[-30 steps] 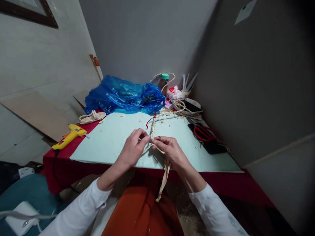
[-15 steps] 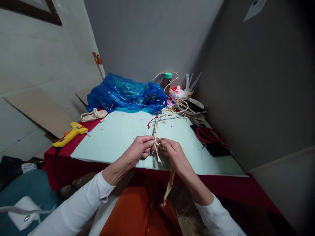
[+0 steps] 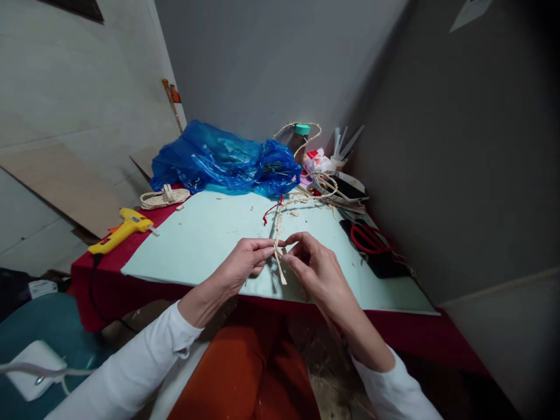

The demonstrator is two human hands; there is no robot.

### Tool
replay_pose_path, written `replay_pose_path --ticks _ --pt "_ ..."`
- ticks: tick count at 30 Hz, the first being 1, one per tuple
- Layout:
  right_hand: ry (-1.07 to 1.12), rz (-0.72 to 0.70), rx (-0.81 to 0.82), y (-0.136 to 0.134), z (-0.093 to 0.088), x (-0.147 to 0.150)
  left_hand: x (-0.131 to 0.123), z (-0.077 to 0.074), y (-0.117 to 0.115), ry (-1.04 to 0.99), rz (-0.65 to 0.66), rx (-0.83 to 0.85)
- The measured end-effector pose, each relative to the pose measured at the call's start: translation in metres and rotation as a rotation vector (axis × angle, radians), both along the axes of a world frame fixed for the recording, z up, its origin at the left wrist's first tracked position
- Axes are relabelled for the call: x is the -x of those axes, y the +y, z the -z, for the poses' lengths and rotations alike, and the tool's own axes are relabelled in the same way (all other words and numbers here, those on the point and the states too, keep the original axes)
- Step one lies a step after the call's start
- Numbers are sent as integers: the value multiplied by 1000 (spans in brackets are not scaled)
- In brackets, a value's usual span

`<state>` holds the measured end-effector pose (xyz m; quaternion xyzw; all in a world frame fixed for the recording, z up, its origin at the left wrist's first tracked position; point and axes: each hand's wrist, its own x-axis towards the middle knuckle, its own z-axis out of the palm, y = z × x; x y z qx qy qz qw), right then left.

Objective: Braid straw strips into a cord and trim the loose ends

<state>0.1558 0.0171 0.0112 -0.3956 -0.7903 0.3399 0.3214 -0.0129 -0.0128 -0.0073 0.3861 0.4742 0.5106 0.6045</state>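
Note:
A pale braid of plant fibre runs toward me over the light green sheet, with a loose strand end pointing down at its near end. My left hand pinches the braid between thumb and forefinger. Just right of it, my right hand has its thumb and forefinger curved around a short piece of strand beside the braid. The other fingers of that hand are bent and partly hidden. Red cord is tied at the braid's far part.
A blue plastic bag lies at the back. On the left are a yellow glue gun and a woven fibre sandal-like piece. Red-handled scissors lie on the right. Behind stand a green-capped bottle and glue sticks.
My right hand has lifted slightly and its forefinger and thumb have spread toward the braid. The long strand hanging below it has swung back toward the wrist, blurred. My left hand keeps its pinch.

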Motion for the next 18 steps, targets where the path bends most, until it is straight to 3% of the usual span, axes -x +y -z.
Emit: replay_pose_path --ticks 8,18 --pt "-135 107 -8 -1 9 6 -1 -1 -1 -39 -12 -3" --pt "-264 181 -49 -2 4 15 -2 1 -2 -5 6 -32"
